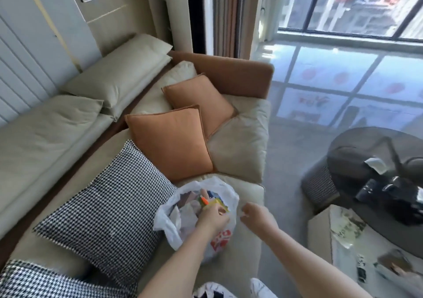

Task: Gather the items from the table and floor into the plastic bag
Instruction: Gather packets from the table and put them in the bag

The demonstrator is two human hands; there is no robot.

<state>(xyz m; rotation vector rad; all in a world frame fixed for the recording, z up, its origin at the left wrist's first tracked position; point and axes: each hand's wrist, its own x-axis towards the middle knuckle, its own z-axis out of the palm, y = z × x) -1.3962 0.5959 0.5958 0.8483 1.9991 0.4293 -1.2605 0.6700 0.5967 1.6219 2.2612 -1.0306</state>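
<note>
Filling the plastic bag [183,224] on the sofa [242,146]

Left hand [211,218] pinches small items over its mouth; right hand [254,213] pinches the rim open.

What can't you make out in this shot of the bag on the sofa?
Head view only:
- Plastic bag: most contents hidden by its walls and the left hand.
- Left hand: motion blur; grip unclear.
- Right hand: blurred; whether it pinches the rim is unclear.
- Table: items smeared, cut off by the right edge.
</note>
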